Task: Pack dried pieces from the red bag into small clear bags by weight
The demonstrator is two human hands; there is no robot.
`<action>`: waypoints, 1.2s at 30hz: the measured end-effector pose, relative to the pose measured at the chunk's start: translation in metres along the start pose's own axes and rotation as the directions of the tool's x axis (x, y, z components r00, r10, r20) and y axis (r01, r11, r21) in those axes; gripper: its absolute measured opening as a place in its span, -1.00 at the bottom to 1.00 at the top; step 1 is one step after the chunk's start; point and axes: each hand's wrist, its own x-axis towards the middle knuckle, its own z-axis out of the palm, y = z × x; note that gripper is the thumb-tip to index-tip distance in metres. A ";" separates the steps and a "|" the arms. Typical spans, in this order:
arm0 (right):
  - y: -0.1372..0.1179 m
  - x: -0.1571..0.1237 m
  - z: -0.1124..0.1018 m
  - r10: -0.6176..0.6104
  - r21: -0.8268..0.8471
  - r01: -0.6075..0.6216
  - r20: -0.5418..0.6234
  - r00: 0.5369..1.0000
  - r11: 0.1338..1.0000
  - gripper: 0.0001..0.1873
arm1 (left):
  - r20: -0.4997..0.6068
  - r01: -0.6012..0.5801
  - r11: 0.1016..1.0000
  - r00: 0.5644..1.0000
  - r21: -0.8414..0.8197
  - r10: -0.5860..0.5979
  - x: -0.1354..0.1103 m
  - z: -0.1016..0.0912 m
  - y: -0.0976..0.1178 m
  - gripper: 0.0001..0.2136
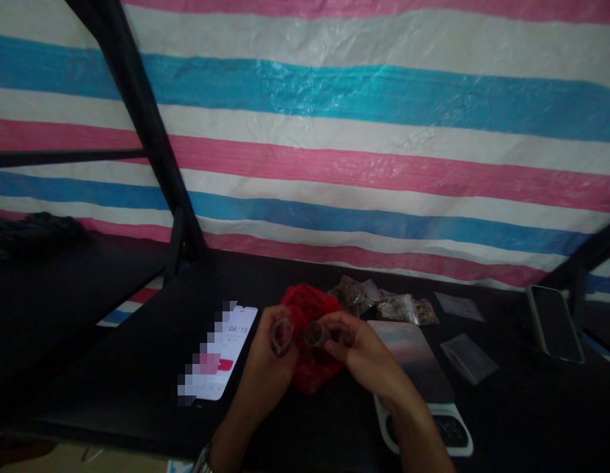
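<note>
My left hand is closed on a small clear plastic bag, holding it up over a red bag that lies on the black table. My right hand pinches a small round cup with brownish contents, tilted toward the clear bag. The two hands are close together, almost touching above the red bag.
A lit phone lies left of my hands. A small scale sits on the right, with several filled clear bags behind it and empty flat bags further right. Another phone leans at far right. A striped tarp backs the table.
</note>
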 end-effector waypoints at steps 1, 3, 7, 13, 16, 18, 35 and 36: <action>-0.003 0.000 0.002 -0.019 -0.030 0.018 -0.034 0.999 0.999 -0.69 | 0.018 0.008 1.000 1.000 -0.008 -0.008 -0.001 0.001 0.001 -0.64; -0.010 0.000 0.007 -0.052 -0.109 0.042 -0.095 0.994 0.993 -0.65 | 0.052 0.023 0.999 0.998 -0.028 -0.021 -0.001 0.005 0.001 -0.64; -0.025 -0.007 0.018 -0.106 -0.337 0.057 -0.130 0.986 0.940 -0.57 | 0.112 0.026 0.999 0.994 -0.038 -0.021 -0.002 0.013 0.000 -0.71; -0.039 -0.016 0.027 -0.273 -0.690 0.227 0.045 0.961 0.687 -0.51 | 0.152 0.014 1.000 0.988 0.007 -0.015 -0.003 0.015 -0.009 -0.74; -0.040 -0.016 0.030 -0.318 -0.747 0.273 0.087 0.944 0.607 -0.49 | 0.163 0.007 1.000 0.987 -0.002 -0.007 -0.003 0.014 -0.010 -0.74; -0.040 -0.015 0.033 -0.319 -0.750 0.272 0.086 0.944 0.603 -0.48 | 0.170 0.013 1.000 0.985 -0.016 -0.010 -0.004 0.013 -0.010 -0.71; -0.010 0.000 0.001 -0.155 -0.770 -0.033 -0.170 0.973 0.638 -0.57 | 0.036 0.065 0.986 0.997 0.151 -0.071 0.001 -0.001 0.006 -0.80; -0.007 0.001 0.001 -0.129 -0.795 -0.059 -0.171 0.977 0.604 -0.55 | 0.041 0.062 0.985 0.997 0.159 -0.069 0.001 -0.002 0.007 -0.79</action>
